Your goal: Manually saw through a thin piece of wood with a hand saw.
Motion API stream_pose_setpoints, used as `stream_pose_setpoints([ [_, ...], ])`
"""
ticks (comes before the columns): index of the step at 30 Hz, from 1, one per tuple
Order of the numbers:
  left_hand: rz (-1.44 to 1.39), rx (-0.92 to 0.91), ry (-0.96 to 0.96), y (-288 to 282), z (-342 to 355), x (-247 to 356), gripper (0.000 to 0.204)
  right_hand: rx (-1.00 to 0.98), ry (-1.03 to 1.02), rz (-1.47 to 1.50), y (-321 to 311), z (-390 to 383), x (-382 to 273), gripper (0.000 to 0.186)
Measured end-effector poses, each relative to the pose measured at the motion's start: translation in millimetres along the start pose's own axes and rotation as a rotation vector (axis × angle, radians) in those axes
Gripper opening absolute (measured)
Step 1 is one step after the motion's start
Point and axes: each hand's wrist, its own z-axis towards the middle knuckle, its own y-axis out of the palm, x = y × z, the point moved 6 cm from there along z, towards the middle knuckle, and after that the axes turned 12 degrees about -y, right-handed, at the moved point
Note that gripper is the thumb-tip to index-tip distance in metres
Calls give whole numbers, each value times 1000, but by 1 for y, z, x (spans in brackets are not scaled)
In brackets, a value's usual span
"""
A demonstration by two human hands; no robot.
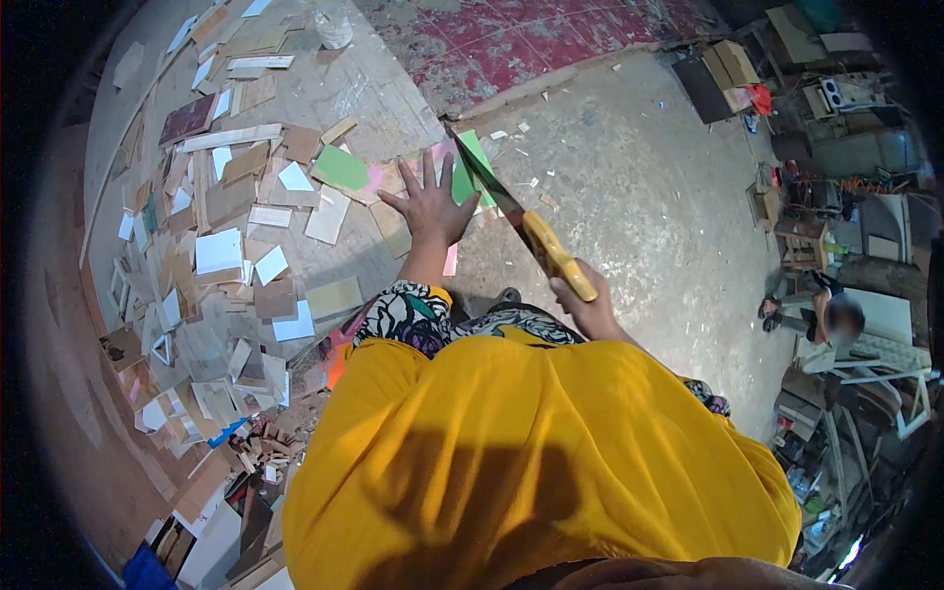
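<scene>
My left hand (430,205) lies flat with its fingers spread on a thin board painted green and pink (474,157), near the edge of a wood-strewn work surface. The green end of this board juts past that edge. My right hand (593,310) is closed round the yellow handle of a handsaw (549,251). Its dark blade points away and to the left, crossing over the green end, to the right of my left fingers. Whether the teeth touch the board I cannot make out. Another green and pink piece (342,169) lies left of my left hand.
Wood and white board offcuts (218,253) cover the surface on the left. A clear plastic container (334,31) stands at its far end. Red tiles (511,49) lie beyond the concrete floor (610,167). Far right, a person (836,313) sits among furniture parts; cardboard boxes (730,64) stand farther back.
</scene>
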Motion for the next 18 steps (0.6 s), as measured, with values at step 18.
stream_pose_setpoints([
  [18, -16, 77, 37, 7, 3, 2, 76, -47, 255, 112, 2, 65, -50, 20],
])
